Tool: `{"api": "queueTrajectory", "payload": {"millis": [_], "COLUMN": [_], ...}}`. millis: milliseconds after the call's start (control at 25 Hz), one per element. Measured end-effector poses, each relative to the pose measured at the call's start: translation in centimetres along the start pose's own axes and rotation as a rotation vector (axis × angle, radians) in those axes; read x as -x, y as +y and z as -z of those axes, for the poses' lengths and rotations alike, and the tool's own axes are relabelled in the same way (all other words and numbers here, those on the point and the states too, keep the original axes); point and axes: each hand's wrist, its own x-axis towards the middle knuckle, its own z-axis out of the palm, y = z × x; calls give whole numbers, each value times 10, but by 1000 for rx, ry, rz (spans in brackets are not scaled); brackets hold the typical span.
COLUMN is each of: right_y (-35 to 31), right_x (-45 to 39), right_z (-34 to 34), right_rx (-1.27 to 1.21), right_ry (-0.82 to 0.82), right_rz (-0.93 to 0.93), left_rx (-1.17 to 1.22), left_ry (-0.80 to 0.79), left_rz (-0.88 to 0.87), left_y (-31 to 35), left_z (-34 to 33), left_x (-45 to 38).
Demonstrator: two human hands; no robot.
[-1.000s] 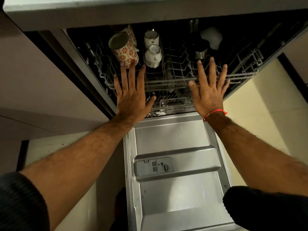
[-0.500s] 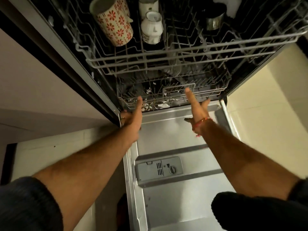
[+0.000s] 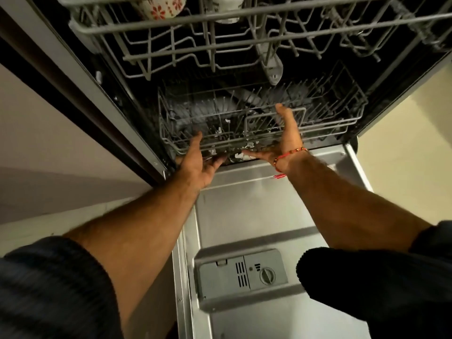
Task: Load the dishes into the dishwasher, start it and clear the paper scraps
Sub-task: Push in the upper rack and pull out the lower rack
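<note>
Your hands have dropped from the upper rack to the lower rack since a second ago, and your view has sunk with them, so the flowered mug now sits well above your fingertips, at the frame's top edge. Your left hand lies palm-in against the lower rack's front left, fingers straight and relaxed, gripping nothing. Your right hand stands on edge against the front wire handle, fingers extended upward, thumb stretched toward the left hand (whether any finger hooks a wire, you cannot tell from here).

The dishes look loaded: grey plates stand blurred just beyond your left fingertips. This reads as the step of pushing the lower rack home. Next you likely need an even shove from both palms, then withdraw and lift the door beneath your wrists. White scraps lie between your two hands at the tub's lip; they want clearing.
</note>
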Motion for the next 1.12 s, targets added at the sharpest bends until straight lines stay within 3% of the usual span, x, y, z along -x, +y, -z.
{"api": "queueTrajectory", "payload": {"millis": [80, 320, 680, 1120], "right_y": [3, 38, 105, 156], "right_x": [4, 72, 197, 290], "right_z": [2, 38, 136, 212], "right_rx": [24, 26, -47, -109], "right_ry": [5, 152, 175, 198], "right_rz": [3, 4, -17, -64], "left_rx": [67, -48, -24, -23], "left_ry": [-9, -1, 51, 124], "left_rz": [9, 86, 109, 141], "left_y": [0, -34, -138, -221], "left_z": [6, 40, 130, 188], "left_x": [7, 76, 172, 260]}}
